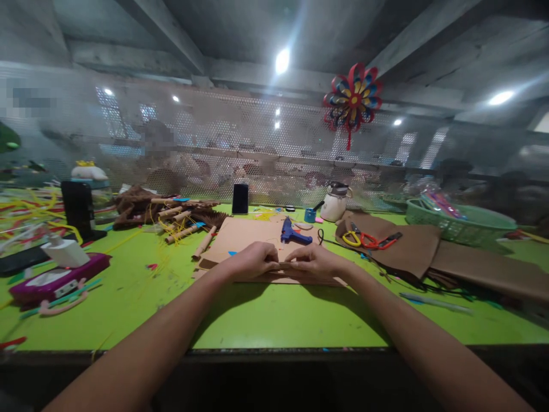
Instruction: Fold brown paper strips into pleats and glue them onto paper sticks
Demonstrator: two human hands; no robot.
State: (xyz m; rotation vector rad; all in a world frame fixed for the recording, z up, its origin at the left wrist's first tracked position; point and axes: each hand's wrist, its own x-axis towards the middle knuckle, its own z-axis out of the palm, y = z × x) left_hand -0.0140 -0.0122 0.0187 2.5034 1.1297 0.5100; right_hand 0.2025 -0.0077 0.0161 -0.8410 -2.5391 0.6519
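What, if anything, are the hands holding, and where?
Left hand and right hand seem to pinch a flat brown paper piece by its edge; which edge is unclear.

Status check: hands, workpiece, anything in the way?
Left hand and right hand: fingertips close together on folded brown paper.
Paper: near edge of flat tan cardboard sheet, partly hidden.
Blue pistol-shaped glue gun lies just beyond hands.

Glue gun [297, 234] on cardbd [251, 230], phone [240, 199] bhd, scissors [369, 240] on paper [414, 246] to R
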